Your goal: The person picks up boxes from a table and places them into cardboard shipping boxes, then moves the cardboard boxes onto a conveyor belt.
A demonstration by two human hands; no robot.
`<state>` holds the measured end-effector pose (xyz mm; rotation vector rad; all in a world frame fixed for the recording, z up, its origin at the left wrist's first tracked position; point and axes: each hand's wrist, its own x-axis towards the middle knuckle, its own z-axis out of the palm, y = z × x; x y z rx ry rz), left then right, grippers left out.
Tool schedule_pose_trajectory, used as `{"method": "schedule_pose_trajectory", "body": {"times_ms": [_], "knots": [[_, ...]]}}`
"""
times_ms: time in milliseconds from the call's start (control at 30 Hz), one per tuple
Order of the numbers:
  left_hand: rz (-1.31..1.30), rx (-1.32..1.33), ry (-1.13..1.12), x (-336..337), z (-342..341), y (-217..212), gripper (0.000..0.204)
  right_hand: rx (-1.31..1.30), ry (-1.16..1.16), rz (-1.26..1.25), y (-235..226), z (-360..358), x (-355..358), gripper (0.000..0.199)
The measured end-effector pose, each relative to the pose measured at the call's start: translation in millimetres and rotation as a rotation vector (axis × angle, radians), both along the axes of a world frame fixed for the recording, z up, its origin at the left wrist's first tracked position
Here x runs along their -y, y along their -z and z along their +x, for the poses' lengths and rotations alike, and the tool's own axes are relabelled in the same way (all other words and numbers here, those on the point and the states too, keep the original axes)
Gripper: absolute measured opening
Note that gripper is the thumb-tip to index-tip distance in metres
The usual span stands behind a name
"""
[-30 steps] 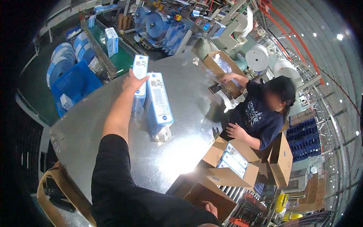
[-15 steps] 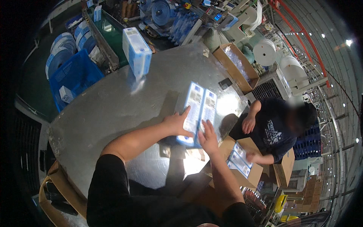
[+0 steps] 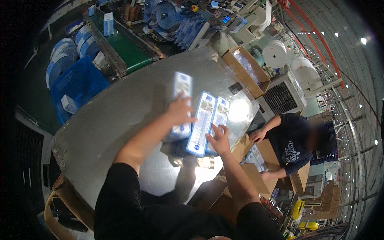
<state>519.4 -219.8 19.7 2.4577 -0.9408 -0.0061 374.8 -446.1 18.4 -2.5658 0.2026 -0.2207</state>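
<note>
Two slim white-and-blue boxes stand side by side on the metal table, printed narrow faces up. Just left of them is a third, similar box, blurred by motion, with my left hand closed over its middle. My right hand touches the near right part of the pair, its fingers apart. The undersides of the boxes are hidden.
A green conveyor carries another white-and-blue box at the far left. A blue crate sits beside it. At right, a co-worker handles an open carton. An open carton of clear plastic stands at the far right.
The box from the table's far edge is now beside the pair, under my left hand, which left the pair. The conveyor box came nearer. The co-worker's boxes sank into the carton.
</note>
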Motion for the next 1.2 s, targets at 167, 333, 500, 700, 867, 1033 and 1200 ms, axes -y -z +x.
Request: {"method": "schedule_pose_trajectory", "body": {"times_ms": [167, 333, 500, 700, 867, 1033, 1200], "knots": [[-0.042, -0.034, 0.006, -40.4, -142.5, -8.0, 0.039, -0.006, -0.162, -0.172, -8.8, -93.8, -39.1, 0.065], [-0.033, -0.464, -0.325, -149.9, -256.2, -29.1, 0.067, -0.132, -0.087, 0.316, -10.4, -200.9, -55.0, 0.091], [-0.527, -1.507, -0.372, -197.8, -277.9, 22.5, 0.068, -1.12, -0.162, 1.328, 15.9, -196.3, -63.1, 0.078], [-0.662, -1.442, -0.38, -209.2, -305.3, 47.5, 0.073, -1.025, -0.402, 1.247, 9.7, -193.1, -59.5, 0.076], [-0.945, -1.108, -0.082, -159.0, -321.9, -35.7, 0.067, -0.54, -0.442, 0.973, -67.0, -201.8, -22.8, 0.068], [-1.063, -0.859, 0.358, -44.7, -348.8, -68.2, 0.059, -0.217, -0.392, 0.522, -177.2, -261.5, 77.9, 0.064], [-0.755, -1.094, 0.309, 42.5, -436.3, -109.3, 0.061, -0.38, -0.214, 0.56, -265.4, -369.4, 176.0, 0.067]]}}
